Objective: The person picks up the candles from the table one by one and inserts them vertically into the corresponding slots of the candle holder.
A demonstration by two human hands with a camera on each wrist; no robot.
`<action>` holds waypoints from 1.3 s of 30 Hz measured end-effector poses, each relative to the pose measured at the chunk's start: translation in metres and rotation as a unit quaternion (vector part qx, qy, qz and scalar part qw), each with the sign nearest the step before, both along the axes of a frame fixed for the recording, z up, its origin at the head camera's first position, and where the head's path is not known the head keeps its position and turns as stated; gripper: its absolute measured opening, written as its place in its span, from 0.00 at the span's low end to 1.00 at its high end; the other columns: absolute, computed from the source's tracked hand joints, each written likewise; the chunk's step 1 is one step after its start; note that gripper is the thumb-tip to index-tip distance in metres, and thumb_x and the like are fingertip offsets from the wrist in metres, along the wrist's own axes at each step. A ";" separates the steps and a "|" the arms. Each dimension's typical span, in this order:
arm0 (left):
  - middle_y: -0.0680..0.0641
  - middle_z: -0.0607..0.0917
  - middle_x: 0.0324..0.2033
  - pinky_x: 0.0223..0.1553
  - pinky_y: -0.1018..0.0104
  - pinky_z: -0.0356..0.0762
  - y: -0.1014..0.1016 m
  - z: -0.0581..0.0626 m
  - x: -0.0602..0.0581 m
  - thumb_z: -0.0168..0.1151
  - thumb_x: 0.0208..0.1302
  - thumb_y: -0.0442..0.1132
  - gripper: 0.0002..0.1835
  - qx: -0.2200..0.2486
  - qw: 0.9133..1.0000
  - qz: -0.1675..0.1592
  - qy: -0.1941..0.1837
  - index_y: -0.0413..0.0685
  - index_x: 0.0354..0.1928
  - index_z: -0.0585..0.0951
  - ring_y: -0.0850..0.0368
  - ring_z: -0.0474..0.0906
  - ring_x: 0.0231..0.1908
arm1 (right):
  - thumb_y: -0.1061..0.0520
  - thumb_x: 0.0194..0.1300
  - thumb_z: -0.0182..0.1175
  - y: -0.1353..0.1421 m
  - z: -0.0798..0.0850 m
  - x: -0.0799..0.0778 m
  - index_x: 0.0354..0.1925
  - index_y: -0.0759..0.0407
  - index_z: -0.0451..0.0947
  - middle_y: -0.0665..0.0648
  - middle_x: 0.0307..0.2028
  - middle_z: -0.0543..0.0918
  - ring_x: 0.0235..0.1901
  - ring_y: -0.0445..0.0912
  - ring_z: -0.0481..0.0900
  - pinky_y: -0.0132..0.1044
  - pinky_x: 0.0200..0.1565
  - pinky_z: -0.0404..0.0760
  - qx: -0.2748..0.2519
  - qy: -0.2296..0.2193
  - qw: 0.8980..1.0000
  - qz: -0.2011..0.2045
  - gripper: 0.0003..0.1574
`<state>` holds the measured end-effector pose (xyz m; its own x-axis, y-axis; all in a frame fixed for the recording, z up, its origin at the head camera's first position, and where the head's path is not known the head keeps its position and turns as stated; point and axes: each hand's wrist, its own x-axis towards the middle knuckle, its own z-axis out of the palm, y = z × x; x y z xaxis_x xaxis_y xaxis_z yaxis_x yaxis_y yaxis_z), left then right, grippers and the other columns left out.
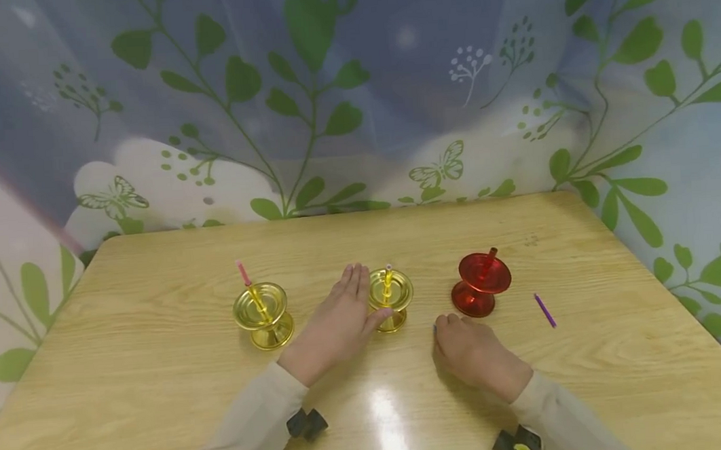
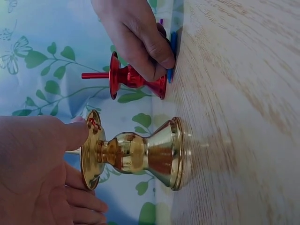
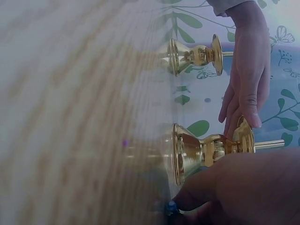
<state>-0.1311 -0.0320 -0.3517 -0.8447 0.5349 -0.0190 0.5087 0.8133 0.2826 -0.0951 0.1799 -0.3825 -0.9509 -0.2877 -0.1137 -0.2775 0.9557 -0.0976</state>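
A gold candle holder (image 1: 392, 315) stands upright mid-table, with a thin stick rising from its dish. My left hand (image 1: 337, 314) is beside it, fingers straight along the dish's left side and thumb at the near rim. Close to the wood, my right hand (image 1: 472, 348) pinches a small blue stick (image 2: 173, 44) between thumb and fingers; the hand mostly hides it in the head view. Just beyond that hand, a red candle holder (image 1: 484, 273) carries a red stick. Another gold holder (image 1: 272, 333), left of my left hand, has a yellow-and-pink stick leaning in it.
A loose purple stick (image 1: 545, 310) lies on the wooden table (image 1: 161, 392) to the right of the red holder. Behind the table's far edge hangs a cloth (image 1: 403, 114) patterned with leaves and butterflies.
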 end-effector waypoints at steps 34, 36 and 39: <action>0.30 0.53 0.71 0.72 0.51 0.50 0.000 -0.002 0.000 0.36 0.74 0.60 0.42 -0.012 1.000 -0.003 0.020 0.26 0.71 0.51 0.39 0.46 0.73 | 0.62 0.67 0.55 0.000 -0.001 -0.007 0.29 0.64 0.68 0.57 0.23 0.71 0.25 0.53 0.76 0.42 0.23 0.77 -0.028 0.127 0.991 0.014 0.09; 0.30 0.53 0.71 0.72 0.52 0.50 0.000 -0.001 0.000 0.37 0.74 0.59 0.42 -0.010 1.000 -0.002 0.019 0.26 0.71 0.51 0.39 0.46 0.73 | 0.62 0.66 0.55 0.000 -0.001 -0.007 0.29 0.64 0.68 0.57 0.24 0.71 0.26 0.53 0.75 0.41 0.24 0.76 -0.027 0.138 0.990 0.022 0.09; 0.30 0.53 0.71 0.72 0.52 0.50 0.000 -0.001 0.001 0.37 0.74 0.59 0.42 -0.006 1.000 0.001 0.017 0.26 0.71 0.51 0.39 0.46 0.73 | 0.63 0.65 0.57 0.000 -0.002 -0.008 0.29 0.64 0.68 0.57 0.24 0.71 0.25 0.52 0.71 0.40 0.25 0.73 -0.025 0.157 0.987 0.035 0.09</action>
